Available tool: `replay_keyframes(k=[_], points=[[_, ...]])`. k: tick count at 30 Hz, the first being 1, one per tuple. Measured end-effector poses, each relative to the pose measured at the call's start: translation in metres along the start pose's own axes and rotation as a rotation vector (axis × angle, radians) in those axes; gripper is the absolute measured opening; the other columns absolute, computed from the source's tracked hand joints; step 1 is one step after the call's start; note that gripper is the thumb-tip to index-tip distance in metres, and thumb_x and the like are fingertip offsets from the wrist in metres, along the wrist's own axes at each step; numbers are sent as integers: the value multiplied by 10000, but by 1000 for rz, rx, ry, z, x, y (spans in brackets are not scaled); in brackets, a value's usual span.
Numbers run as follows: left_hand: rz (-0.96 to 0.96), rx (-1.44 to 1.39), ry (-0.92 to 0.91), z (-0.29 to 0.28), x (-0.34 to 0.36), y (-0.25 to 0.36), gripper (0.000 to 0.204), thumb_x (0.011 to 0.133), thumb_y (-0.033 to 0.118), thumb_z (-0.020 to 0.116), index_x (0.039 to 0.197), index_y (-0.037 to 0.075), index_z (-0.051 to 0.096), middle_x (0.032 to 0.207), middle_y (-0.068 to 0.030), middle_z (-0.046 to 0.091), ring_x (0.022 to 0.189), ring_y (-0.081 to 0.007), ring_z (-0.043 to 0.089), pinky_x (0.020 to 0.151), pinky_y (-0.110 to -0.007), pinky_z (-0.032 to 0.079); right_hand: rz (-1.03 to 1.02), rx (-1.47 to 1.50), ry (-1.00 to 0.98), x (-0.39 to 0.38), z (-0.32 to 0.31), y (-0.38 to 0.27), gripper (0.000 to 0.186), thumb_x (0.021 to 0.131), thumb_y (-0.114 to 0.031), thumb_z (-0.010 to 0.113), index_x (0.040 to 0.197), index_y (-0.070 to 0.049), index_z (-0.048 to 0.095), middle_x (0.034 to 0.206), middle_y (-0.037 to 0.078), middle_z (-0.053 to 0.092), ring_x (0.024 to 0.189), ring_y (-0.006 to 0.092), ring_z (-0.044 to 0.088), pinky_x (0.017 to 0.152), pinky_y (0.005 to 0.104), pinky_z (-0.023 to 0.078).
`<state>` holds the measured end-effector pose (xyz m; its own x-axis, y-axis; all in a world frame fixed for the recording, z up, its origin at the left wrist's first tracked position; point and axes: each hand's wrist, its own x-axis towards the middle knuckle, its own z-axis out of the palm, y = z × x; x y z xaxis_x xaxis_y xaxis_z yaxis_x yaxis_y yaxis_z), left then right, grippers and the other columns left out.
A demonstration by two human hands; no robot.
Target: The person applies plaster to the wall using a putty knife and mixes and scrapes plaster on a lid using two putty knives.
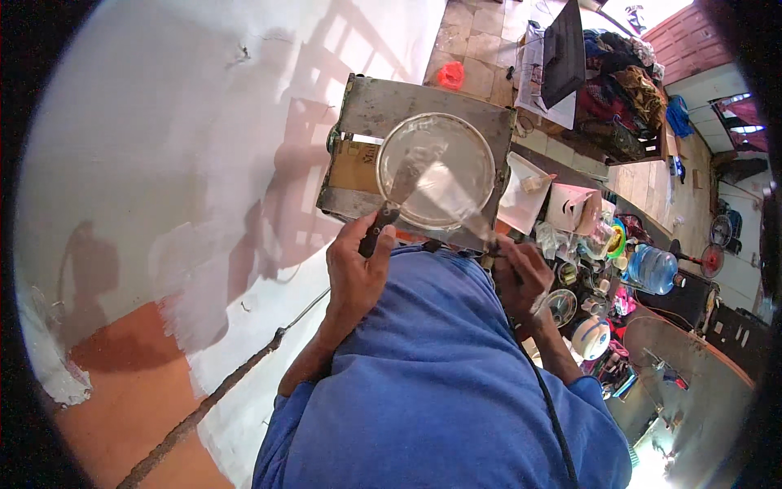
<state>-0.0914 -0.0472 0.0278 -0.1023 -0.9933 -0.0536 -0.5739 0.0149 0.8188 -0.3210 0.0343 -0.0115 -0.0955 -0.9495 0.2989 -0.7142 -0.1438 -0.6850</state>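
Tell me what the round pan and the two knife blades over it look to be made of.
Round pan: seemingly metal, dull grey sheen under white smears. Left blade: likely steel, paste-coated, on a dark handle. Right blade: probably steel too, mostly hidden under white paste.

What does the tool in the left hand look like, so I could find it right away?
Start at the round pan of white putty on the metal stand by the white wall. The left hand holds a putty knife over it: dark handle, wide flat blade smeared white, broader than the blade the right hand holds.
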Motion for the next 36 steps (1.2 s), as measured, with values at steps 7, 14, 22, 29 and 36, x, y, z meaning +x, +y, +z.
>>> replay_keyframes(k=[7, 14, 22, 29, 36], points=[[24, 40, 12, -4, -4, -4, 266, 797, 184, 566, 989, 0, 575, 789, -160, 565, 719, -258, 569, 649, -345, 445, -86, 129, -139, 14, 21, -13, 348, 723, -31, 615, 1068, -63, 579, 706, 92, 546, 592, 201, 546, 514, 296, 454], [68, 128, -12, -10, -11, -1, 292, 815, 199, 554, 1016, -13, 561, 787, -146, 553, 711, -251, 563, 629, -343, 448, -46, 125, -126, 20, 32, -8, 348, 737, -12, 597, 1079, -79, 576, 705, 87, 543, 590, 190, 543, 521, 280, 448], [60, 123, -2, -10, -18, 1, 265, 798, 161, 565, 1000, -10, 567, 753, -119, 531, 679, -209, 527, 622, -302, 418, 13, 84, -90, 33, 34, 9, 314, 757, -22, 584, 1067, -69, 583, 639, 74, 480, 520, 176, 455, 476, 296, 389], [-1, 112, 16, -18, -24, -6, 281, 810, 173, 567, 1000, -34, 558, 799, -148, 560, 717, -244, 565, 648, -334, 452, 187, 259, -47, 30, 35, 16, 297, 775, -51, 574, 1071, -72, 576, 820, 128, 614, 652, 266, 568, 591, 339, 460], [-84, 38, 62, -15, -25, -17, 272, 799, 173, 582, 974, -35, 560, 814, -150, 573, 749, -240, 571, 679, -328, 456, 329, 213, -102, 27, 35, 24, 210, 785, -70, 568, 992, -45, 595, 897, 140, 617, 788, 260, 608, 682, 326, 475]])
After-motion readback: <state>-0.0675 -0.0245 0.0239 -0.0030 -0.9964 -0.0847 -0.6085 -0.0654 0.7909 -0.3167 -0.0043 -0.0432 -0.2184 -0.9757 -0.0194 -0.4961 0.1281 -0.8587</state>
